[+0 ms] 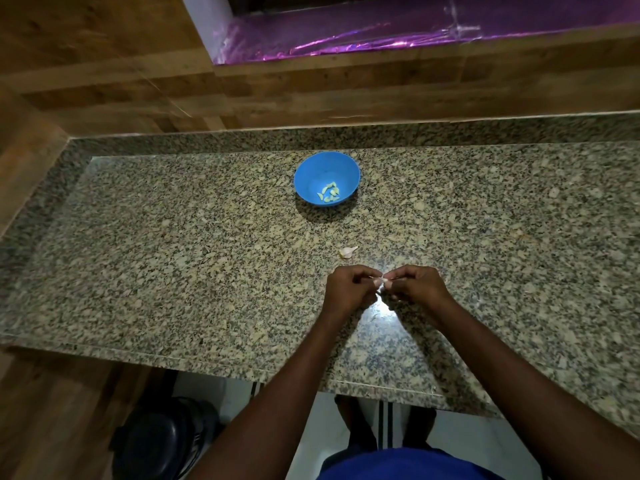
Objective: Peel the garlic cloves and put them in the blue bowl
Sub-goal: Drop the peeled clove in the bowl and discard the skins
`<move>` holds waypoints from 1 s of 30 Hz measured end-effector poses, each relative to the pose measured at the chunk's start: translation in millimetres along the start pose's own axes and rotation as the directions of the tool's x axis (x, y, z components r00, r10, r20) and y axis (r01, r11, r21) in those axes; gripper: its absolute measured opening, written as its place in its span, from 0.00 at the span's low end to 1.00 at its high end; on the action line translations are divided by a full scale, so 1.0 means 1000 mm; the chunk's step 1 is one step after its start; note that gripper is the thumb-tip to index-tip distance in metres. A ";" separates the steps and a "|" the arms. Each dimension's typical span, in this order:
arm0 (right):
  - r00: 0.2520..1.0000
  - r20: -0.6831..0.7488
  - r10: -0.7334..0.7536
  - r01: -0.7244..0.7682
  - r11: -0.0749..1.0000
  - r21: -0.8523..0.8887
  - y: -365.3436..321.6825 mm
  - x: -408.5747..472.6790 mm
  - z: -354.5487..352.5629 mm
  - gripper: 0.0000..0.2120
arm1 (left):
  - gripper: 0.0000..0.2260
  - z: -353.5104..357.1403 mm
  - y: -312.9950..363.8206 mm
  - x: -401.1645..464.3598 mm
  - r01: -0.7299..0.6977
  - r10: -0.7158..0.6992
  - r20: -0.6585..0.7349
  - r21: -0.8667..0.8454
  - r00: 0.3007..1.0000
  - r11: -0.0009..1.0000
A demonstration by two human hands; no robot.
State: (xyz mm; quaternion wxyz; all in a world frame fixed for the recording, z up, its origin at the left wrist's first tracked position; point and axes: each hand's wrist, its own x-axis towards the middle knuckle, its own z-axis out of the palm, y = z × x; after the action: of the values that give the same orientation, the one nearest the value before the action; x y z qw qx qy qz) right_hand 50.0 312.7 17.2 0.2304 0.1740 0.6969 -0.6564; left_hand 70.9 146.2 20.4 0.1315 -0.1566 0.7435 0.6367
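Observation:
A blue bowl (327, 168) stands on the granite counter (173, 258) toward the back, with several peeled pale cloves (329, 194) lying in its bottom. One unpeeled garlic clove (347, 252) lies on the counter between the bowl and my hands. My left hand (349, 291) and my right hand (415, 289) meet just above the counter, fingers curled. Together they pinch a small whitish garlic clove (381, 280) between their fingertips. Most of that clove is hidden by the fingers.
The counter's front edge (242, 370) runs close to my body. A wooden wall (138, 81) rises behind and to the left of the counter. A purple foil-covered ledge (346, 36) sits above it. A dark round object (166, 441) stands on the floor below left.

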 end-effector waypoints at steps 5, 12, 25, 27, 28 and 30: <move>0.998 0.049 0.039 -0.040 0.999 0.033 -0.002 -0.002 -0.005 0.06 | 0.01 0.000 0.002 -0.002 -0.016 0.016 -0.001 0.040 1.000 0.999; 1.000 -0.001 0.014 -0.014 0.998 -0.065 -0.006 -0.005 -0.007 0.05 | 0.07 0.003 -0.003 0.007 0.174 -0.178 -0.101 -0.044 0.979 0.984; 0.943 -0.173 -0.285 0.190 0.886 -0.423 -0.015 0.030 -0.005 0.10 | 0.10 -0.001 -0.013 0.018 -0.098 0.278 -0.221 0.591 0.935 0.800; 0.926 -0.196 -0.322 0.209 0.871 -0.445 -0.017 0.038 -0.006 0.06 | 0.13 0.002 -0.016 0.020 -0.163 0.336 -0.115 0.701 0.935 0.694; 0.919 -0.198 -0.342 0.224 0.863 -0.452 -0.018 0.042 -0.007 0.04 | 0.16 0.004 -0.017 0.020 -0.182 0.338 -0.066 0.738 0.939 0.650; 0.906 -0.219 -0.362 0.229 0.855 -0.466 -0.016 0.046 -0.010 0.05 | 0.18 0.010 -0.019 0.020 -0.219 0.343 0.000 0.770 0.939 0.599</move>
State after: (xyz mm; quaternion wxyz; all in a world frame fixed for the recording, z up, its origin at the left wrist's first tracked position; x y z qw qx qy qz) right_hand 2.0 318.9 5.6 0.0503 0.1058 0.8693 -0.4803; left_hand 60.1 151.6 -6.4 0.0273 -0.0144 0.9638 0.2647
